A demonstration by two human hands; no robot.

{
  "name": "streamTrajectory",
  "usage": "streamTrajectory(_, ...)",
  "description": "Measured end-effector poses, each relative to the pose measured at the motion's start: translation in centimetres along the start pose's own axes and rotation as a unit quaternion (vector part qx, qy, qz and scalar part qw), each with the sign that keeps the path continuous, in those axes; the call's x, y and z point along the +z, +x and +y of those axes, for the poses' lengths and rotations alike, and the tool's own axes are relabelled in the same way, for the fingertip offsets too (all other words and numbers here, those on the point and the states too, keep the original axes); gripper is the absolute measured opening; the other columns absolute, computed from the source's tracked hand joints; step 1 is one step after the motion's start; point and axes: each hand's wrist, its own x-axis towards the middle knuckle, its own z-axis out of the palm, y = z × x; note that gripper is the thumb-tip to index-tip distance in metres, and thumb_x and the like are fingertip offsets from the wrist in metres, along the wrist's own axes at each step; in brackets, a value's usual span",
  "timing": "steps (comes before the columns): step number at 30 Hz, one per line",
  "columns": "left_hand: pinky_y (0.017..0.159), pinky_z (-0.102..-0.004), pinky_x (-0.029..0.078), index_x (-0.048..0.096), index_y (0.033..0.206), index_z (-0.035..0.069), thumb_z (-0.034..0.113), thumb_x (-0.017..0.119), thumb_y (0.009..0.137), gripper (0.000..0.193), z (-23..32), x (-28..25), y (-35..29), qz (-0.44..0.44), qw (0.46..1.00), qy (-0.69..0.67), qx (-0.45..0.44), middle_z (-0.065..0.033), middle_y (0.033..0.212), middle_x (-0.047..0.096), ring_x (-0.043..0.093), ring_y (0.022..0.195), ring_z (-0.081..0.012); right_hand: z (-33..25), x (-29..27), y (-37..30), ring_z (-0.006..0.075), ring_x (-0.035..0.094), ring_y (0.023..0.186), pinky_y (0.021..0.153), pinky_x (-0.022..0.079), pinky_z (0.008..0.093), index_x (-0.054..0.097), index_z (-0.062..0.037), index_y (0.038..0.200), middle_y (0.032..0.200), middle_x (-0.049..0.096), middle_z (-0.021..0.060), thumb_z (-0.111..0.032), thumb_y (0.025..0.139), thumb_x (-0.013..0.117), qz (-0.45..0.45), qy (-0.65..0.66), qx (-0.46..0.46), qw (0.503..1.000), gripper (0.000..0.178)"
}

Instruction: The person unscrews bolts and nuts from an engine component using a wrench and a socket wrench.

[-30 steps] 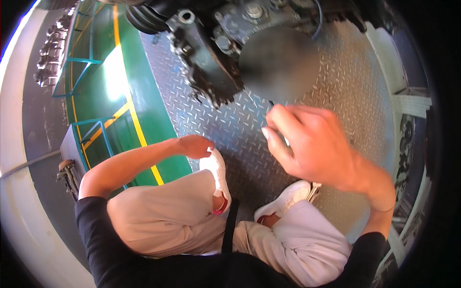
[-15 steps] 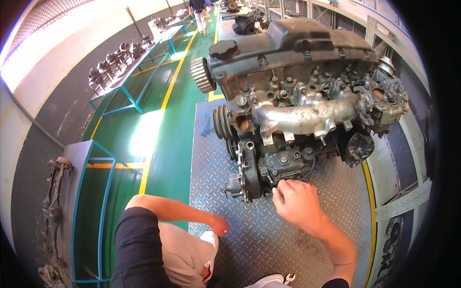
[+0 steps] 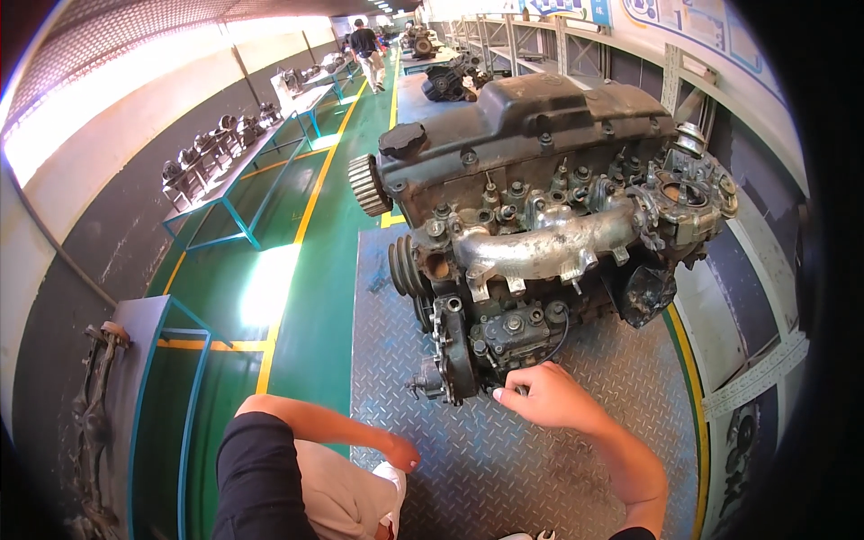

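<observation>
A large, grimy engine [image 3: 531,117] stands before me, with a silver manifold [image 3: 540,245] along its near side. Low on that side is a dark pump [image 3: 515,333] with bolts on top. My right hand [image 3: 549,396] is closed just below the pump, fingers curled and thumb pointing left. Something dark shows between thumb and fingers, too small to name. My left hand [image 3: 400,450] hangs beside my knee, away from the engine; its fingers are mostly hidden. Ribbed belt pulleys [image 3: 409,279] and a toothed wheel [image 3: 369,185] sit at the engine's left end.
Beneath the engine lies a diamond-plate metal platform [image 3: 382,378]. A wrench end [image 3: 545,535] peeks out by my shoe. At left, a blue-framed table [image 3: 148,337] bears an axle-like part [image 3: 93,423]; farther off are tables with metal parts [image 3: 211,148]. A person [image 3: 365,54] is in the far aisle.
My view has tilted up, so the engine sits lower and more of the far aisle shows. My right hand remains by the pump, its thumb now clearer. The left hand stays near my knee.
</observation>
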Motion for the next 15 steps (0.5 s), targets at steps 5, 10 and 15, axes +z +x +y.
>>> streamTrajectory(5,0.086,-0.0497,0.047,0.061,0.110,0.006,0.033,0.047,0.094,0.035,0.2,-0.5,-0.1,-0.017,1.000,0.009,-0.015,-0.0207,0.105,0.065,0.061,0.101,-0.0397,1.1,0.4,0.5,0.0357,0.061,0.058,0.059,0.047,0.0421,0.066,-0.0028,0.073,0.059,0.059,0.0180,-0.031,0.086,0.062,0.028,0.039,0.033,0.998,0.031)
streamTrajectory(10,0.087,-0.0500,0.046,0.061,0.110,0.005,0.033,0.045,0.095,0.036,-1.1,0.3,0.7,-0.011,1.000,0.003,-0.006,-0.0215,0.108,0.064,0.060,0.103,-0.0401,1.0,1.8,-0.6,0.0375,0.060,0.056,0.059,0.048,0.0449,0.067,-0.0035,0.070,0.059,0.060,0.0197,-0.030,0.087,0.059,0.100,-0.068,-0.025,0.992,0.032)
streamTrajectory(15,0.086,-0.0482,0.046,0.064,0.107,0.004,0.031,0.049,0.090,0.035,-1.2,0.6,0.6,0.014,1.000,-0.009,-0.007,-0.0232,0.109,0.064,0.060,0.103,-0.0395,0.5,2.0,-0.9,0.0418,0.066,0.069,0.071,0.053,0.0501,0.071,-0.0048,0.071,0.068,0.066,0.0207,-0.038,0.091,0.052,0.018,-0.186,0.055,0.981,0.044)
